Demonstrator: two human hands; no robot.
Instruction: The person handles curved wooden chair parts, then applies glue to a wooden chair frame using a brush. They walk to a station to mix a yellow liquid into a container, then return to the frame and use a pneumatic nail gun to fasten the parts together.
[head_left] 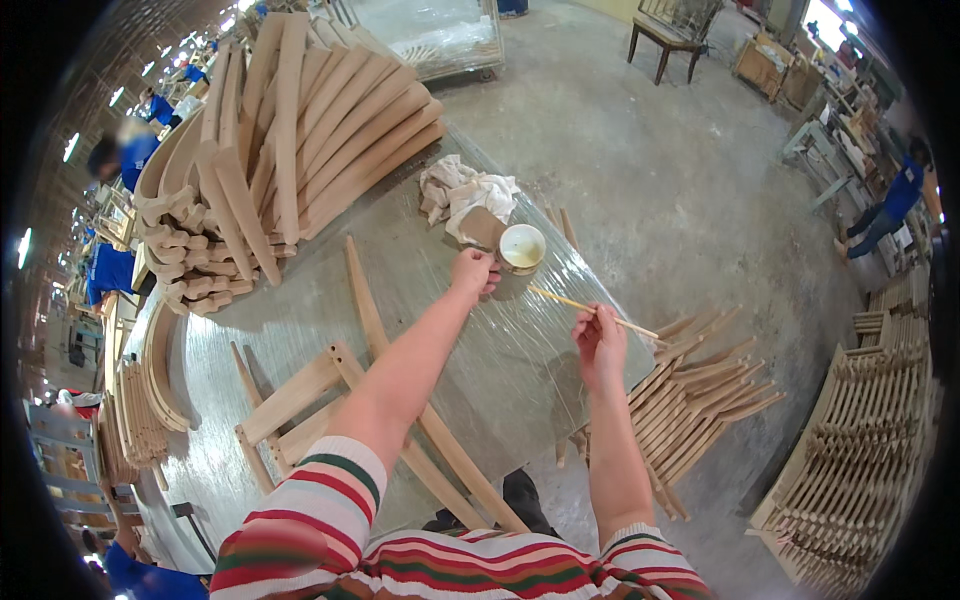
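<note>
Cup (522,247): small, round, white at rim and inside, pale creamy contents; outer wall darker, brownish. It stands upright on the film-wrapped counter (310,305), near the edge. Stick (560,299): thin, straight, yellowish, held aslant; one end near the cup, just below and right of it, the other pointing away to the lower right.

Lower wall of the cup only partly visible. Stick's near end too small to make out; part of its length is covered by fingers. Left forearm crosses the wooden frame (292,400) below and left of the cup, hiding a stretch of it.

Left hand (476,273): just beside the cup, lower left, fingers curled; cannot tell whether it touches the cup or grips anything. Right hand (598,338): below and right of the cup, fingers and thumb closed on the stick.

Farther out: flat brown pad (480,227) just left of the cup; crumpled whitish rags (466,190) up and left of it. Large pile of curved wooden parts (350,130) well to the cup's upper left. Bundle of slim wooden pieces (700,395) well below and right of the cup, beyond the counter's edge.
</note>
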